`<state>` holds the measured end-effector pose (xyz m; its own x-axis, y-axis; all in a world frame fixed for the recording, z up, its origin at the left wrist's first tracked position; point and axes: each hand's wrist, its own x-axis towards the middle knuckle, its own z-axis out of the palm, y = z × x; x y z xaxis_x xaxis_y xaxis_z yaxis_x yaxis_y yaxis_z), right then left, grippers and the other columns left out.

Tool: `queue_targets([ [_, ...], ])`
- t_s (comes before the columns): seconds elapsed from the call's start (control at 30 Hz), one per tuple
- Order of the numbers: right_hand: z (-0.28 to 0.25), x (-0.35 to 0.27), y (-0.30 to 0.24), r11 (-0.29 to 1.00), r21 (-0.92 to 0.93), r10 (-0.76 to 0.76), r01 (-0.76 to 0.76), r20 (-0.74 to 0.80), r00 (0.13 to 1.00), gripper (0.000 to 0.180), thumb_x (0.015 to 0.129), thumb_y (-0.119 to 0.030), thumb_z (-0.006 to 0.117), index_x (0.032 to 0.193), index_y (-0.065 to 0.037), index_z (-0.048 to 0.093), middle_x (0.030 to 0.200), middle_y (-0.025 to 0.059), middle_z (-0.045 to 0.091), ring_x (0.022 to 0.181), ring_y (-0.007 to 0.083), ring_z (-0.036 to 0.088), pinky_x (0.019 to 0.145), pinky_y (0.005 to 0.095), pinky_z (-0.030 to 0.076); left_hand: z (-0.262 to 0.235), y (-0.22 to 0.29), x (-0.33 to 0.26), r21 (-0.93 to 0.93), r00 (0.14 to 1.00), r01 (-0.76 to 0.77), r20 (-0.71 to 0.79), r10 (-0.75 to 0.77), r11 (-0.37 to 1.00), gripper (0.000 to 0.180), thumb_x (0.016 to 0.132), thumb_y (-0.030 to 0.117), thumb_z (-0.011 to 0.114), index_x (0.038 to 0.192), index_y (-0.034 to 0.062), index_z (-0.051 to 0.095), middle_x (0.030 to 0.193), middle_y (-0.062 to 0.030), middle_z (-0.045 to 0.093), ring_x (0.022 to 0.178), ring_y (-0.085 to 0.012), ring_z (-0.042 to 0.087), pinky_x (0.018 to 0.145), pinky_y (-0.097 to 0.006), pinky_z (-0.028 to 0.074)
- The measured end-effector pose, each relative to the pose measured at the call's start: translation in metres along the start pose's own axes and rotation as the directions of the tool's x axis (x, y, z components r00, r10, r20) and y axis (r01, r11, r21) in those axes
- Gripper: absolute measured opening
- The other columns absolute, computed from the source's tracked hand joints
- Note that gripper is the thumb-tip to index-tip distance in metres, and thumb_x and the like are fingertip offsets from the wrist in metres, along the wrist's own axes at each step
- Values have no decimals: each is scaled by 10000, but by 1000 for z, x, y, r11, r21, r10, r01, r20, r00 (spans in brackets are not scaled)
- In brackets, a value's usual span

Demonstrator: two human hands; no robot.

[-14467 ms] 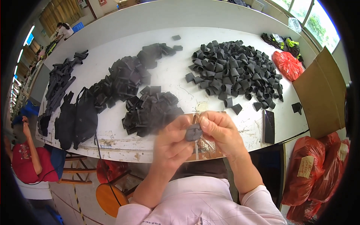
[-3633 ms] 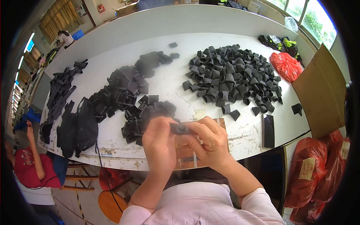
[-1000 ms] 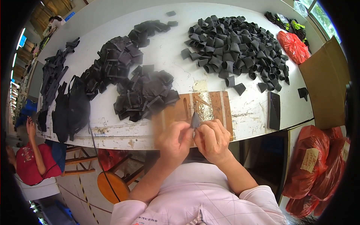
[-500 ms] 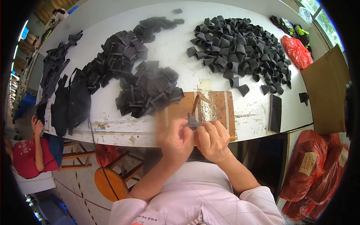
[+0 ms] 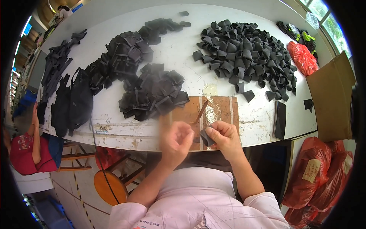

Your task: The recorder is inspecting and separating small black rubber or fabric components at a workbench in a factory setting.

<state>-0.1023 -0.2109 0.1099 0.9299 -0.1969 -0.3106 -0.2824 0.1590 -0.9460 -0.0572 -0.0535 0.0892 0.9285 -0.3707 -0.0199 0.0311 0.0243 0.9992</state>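
My right hand (image 5: 225, 138) pinches a small dark grey fabric piece (image 5: 207, 137) between thumb and fingers, over the front edge of a brown board (image 5: 230, 110). To its left, apart from the piece, my left hand (image 5: 177, 142) is smeared by motion; its fingers look loosely curled and apart, with nothing visible in them. A narrow brown strip (image 5: 202, 111) rises at a slant from the board, just beyond both hands. A heap of flat black fabric pieces (image 5: 154, 91) lies beyond my left hand. Farther right spreads a pile of rolled, tube-like dark pieces (image 5: 248, 53).
A black phone (image 5: 280, 119) lies right of the board. Black bag-like pieces (image 5: 81, 101) and dark strips (image 5: 55, 68) lie at the left. A cardboard sheet (image 5: 331, 99) and red plastic bags (image 5: 310, 171) border the right. A stool (image 5: 110, 187) stands lower left, near another person (image 5: 30, 152).
My hands, together on the small fabric piece before, are now apart. The left hand has let go and moved aside; the right keeps the piece, lower and nearer the board's front edge.
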Motion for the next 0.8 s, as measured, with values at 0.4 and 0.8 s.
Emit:
queue_targets([
  [0.4, -26, 30, 22, 959, -131, -283, 252, -390, 876, 262, 865, -153, 534, 1053, 28, 510, 790, 19, 543, 624, 64, 514, 524, 183, 422, -1, -35, 92, 925, 951, -179, 75, 301, 335, 264, 665, 69, 642, 902, 8, 542, 899, -135, 505, 850, -302, 475, 754, -371, 412],
  [0.8, 19, -5, 50, 997, -70, -16, 19, 41, 999, 229, 877, -206, 534, 922, 13, 582, 741, 30, 582, 646, 73, 536, 573, 200, 453, -34, -51, 56, 844, 781, -416, 141, 608, 339, 254, 618, -50, 637, 842, 70, 652, 1062, -140, 527, 983, -318, 483, 826, -372, 417],
])
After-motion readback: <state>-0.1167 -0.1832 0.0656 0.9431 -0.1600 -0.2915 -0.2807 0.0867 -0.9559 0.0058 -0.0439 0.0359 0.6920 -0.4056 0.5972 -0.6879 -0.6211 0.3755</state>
